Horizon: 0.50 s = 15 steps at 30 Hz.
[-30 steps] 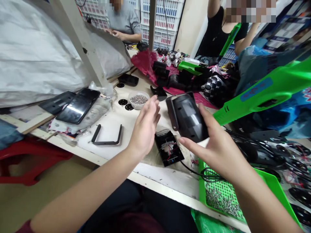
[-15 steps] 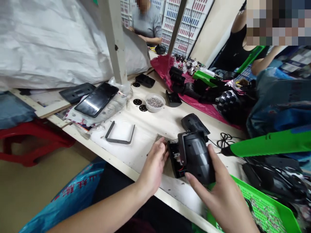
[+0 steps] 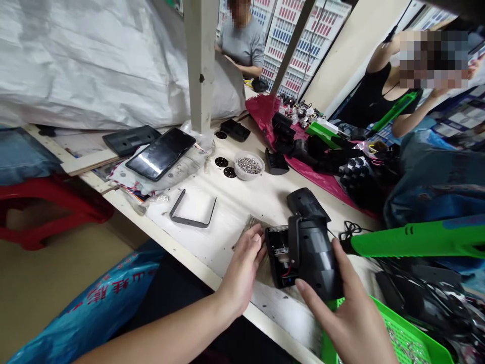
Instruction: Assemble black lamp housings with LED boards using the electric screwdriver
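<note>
lower centre: black shell (image 3: 319, 259), grasped by right hand (image 3: 353, 309), lowered beside the open housing (image 3: 277, 248), bringing both parts close; left hand (image 3: 243, 270) alongside, grip unclear.

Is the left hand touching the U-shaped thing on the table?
Apart. The head view shows white tabletop between the left hand and the U-shaped thing.

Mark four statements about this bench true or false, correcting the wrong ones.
The right hand holds a curved black plastic housing. True.
The left hand holds a thin black U-shaped bracket. False: the bracket lies on the white tabletop; the left hand is at an open black case.
A round translucent plastic tub contains small silvery pieces. True.
A glossy black rectangular device lies in the green perforated tray. False: the device lies on pale, crumpled sheeting.
</note>
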Tool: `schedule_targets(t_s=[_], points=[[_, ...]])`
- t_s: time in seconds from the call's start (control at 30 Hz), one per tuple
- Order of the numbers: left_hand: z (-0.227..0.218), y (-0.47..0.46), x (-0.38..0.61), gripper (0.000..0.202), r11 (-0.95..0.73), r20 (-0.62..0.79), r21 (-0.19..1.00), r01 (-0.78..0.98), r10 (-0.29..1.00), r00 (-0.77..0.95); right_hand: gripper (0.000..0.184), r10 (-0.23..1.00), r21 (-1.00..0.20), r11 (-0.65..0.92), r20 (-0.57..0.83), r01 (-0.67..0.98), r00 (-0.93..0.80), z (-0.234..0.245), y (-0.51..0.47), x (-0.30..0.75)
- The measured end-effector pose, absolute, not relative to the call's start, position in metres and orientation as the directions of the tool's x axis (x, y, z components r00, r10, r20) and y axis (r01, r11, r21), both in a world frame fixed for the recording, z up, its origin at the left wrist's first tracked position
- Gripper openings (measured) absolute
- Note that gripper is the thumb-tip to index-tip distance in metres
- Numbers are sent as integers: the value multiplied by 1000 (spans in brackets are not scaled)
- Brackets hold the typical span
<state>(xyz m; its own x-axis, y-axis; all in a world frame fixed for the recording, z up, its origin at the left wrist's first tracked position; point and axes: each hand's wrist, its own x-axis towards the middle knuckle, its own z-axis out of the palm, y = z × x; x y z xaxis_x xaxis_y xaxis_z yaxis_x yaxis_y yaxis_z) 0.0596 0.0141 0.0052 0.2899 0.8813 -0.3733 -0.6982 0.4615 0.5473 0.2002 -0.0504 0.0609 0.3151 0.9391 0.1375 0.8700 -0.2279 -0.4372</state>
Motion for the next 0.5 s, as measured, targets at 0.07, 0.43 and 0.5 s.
schedule_targets(t_s=[0.07,0.43,0.5], points=[[6,14,60,39,460,-381,548,-698,881,282,80,956,-395,-183,143,900,257,54,-48,197],[9,13,61,45,489,-387,563,-666,868,310,79,962,-341,-148,168,928,215,28,-47,192],[12,16,61,53,498,-379,592,-634,866,327,79,961,-381,-165,145,910,235,28,-49,190]])
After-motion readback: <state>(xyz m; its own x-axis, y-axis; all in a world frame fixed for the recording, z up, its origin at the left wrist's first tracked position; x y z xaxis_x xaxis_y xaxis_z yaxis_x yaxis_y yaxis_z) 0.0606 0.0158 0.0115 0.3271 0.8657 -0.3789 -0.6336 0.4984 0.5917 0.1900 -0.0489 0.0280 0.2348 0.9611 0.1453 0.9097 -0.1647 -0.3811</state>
